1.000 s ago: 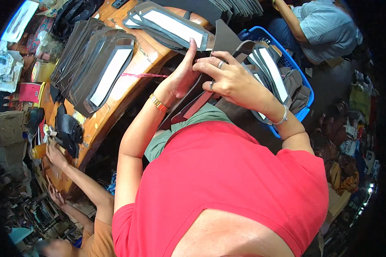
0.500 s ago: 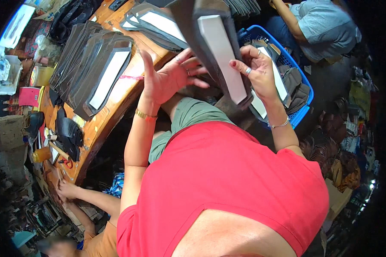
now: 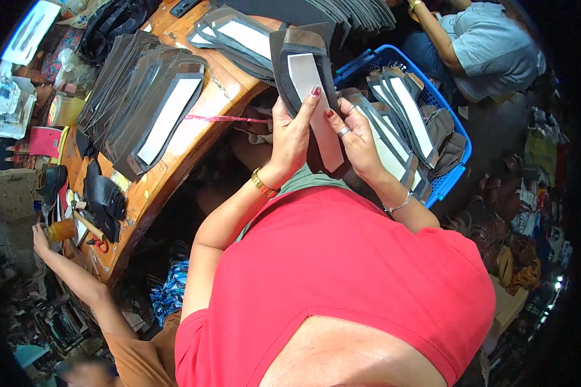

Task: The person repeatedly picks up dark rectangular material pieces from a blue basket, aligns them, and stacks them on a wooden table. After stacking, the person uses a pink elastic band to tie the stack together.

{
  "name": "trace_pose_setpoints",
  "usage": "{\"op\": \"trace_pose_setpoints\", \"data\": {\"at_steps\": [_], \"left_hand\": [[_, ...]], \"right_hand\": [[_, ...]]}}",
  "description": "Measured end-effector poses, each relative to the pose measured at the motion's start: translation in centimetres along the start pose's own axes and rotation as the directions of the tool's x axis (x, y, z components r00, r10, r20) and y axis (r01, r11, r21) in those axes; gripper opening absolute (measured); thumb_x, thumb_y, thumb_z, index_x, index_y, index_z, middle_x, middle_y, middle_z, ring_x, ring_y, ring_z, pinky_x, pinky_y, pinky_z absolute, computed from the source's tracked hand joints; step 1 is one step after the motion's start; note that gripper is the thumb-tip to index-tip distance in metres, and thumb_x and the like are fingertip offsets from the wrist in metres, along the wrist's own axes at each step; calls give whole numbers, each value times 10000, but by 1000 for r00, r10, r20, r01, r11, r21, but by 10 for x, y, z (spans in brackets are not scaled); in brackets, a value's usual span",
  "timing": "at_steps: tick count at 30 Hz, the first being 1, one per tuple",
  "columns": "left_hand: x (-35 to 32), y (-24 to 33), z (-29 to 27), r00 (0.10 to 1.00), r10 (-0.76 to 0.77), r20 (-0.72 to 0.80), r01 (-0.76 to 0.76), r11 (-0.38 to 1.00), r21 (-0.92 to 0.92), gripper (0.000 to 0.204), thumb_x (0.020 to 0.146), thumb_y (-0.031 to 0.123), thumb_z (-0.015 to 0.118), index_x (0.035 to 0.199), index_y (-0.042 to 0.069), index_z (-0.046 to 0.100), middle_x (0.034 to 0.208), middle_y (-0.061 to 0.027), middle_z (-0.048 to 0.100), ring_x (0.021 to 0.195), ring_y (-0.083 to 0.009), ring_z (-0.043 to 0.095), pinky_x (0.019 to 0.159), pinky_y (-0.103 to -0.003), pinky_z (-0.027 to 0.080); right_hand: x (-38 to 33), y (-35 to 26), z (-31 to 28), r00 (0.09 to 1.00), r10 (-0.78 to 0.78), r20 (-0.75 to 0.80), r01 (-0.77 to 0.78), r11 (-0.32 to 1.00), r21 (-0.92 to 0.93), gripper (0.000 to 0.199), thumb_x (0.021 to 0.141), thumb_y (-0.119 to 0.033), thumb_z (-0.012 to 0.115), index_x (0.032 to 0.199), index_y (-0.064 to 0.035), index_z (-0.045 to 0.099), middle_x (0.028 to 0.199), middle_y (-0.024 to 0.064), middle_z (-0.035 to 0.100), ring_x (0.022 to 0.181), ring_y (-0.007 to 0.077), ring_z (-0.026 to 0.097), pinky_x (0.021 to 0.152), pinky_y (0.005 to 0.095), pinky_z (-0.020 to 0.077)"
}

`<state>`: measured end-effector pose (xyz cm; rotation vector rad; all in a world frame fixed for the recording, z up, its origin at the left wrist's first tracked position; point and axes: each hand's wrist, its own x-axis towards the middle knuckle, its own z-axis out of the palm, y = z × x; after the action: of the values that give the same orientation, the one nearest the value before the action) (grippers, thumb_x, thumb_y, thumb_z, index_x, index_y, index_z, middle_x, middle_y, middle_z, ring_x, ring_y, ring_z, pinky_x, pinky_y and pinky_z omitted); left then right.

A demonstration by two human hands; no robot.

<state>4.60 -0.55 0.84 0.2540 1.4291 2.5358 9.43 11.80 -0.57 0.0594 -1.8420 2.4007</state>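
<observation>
In front of me I hold a small bundle of dark, curved cut pieces [image 3: 288, 80] with a white strip [image 3: 321, 132] on its face. My left hand [image 3: 289, 138] grips its left edge, the thumb lying on the white strip. On the opposite edge, my right hand [image 3: 361, 143] closes with its thumb on the front. How many layers are in the bundle I cannot tell. Similar dark pieces with white strips [image 3: 400, 119] fill a blue plastic basket [image 3: 455, 174] beside my right hand.
A wooden table [image 3: 223, 97] at the left carries fanned dark pieces [image 3: 129, 97], a second pile [image 3: 239, 39], a hammer [image 3: 89, 224] and a jar [image 3: 61, 230]. One co-worker in orange [image 3: 132, 358] reaches in at lower left; another in grey-blue [image 3: 490, 48] sits beyond the basket.
My left hand, spread and apart before, has moved right and closed on the bundle. The bundle has come lower and left, showing more basket contents. The orange-sleeved co-worker's hand has moved up toward the jar.
</observation>
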Motion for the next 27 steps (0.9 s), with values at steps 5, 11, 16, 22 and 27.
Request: {"op": "trace_pose_setpoints", "data": {"at_steps": [5, 11, 16, 22, 27], "left_hand": [[0, 7, 8, 998, -21, 54, 26, 995, -92, 333, 954, 184, 606, 1203, -29, 544, 1078, -176, 677, 988, -247, 671, 859, -364, 550], [20, 35, -1, 999, -41, 9, 42, 993, -112, 391, 997, 268, 507, 1240, -38, 505, 1148, -199, 645, 1063, -308, 643, 877, -442, 554], [65, 65, -29, 990, 142, -14, -141, 961, -236, 347, 993, 176, 483, 1275, -23, 452, 1218, -211, 603, 1123, -310, 614, 908, -468, 555], [80, 63, -40, 991, 121, -55, -132, 945, -299, 381, 964, 145, 522, 1303, -2, 427, 1206, -212, 614, 1085, -310, 627, 931, -462, 541], [78, 62, -44, 998, 40, -45, -51, 953, -298, 431, 930, 191, 574, 1301, 2, 459, 1222, -184, 619, 1081, -319, 629, 960, -449, 513]], "right_hand": [[2, -6, 2, 1000, 14, -20, -13, 1000, 22, 211, 980, -159, 583, 1119, -1, 577, 1008, 26, 624, 931, 61, 533, 841, 226, 438], [4, -6, -1, 999, -20, -47, 21, 1000, 3, 159, 938, -134, 648, 1015, -25, 563, 944, 19, 609, 862, 66, 545, 804, 219, 440], [18, -10, -16, 996, 84, 18, -85, 995, 59, 160, 918, -155, 673, 993, -44, 584, 868, -10, 615, 837, 49, 546, 772, 207, 427], [36, -17, -23, 986, 138, 96, -143, 989, 44, 133, 893, -152, 701, 948, -56, 627, 875, -26, 619, 853, 48, 555, 800, 207, 434], [37, -18, -30, 954, 257, 155, -275, 956, 104, 109, 858, -120, 727, 907, -72, 642, 852, -26, 644, 819, 53, 598, 773, 217, 475]]}}
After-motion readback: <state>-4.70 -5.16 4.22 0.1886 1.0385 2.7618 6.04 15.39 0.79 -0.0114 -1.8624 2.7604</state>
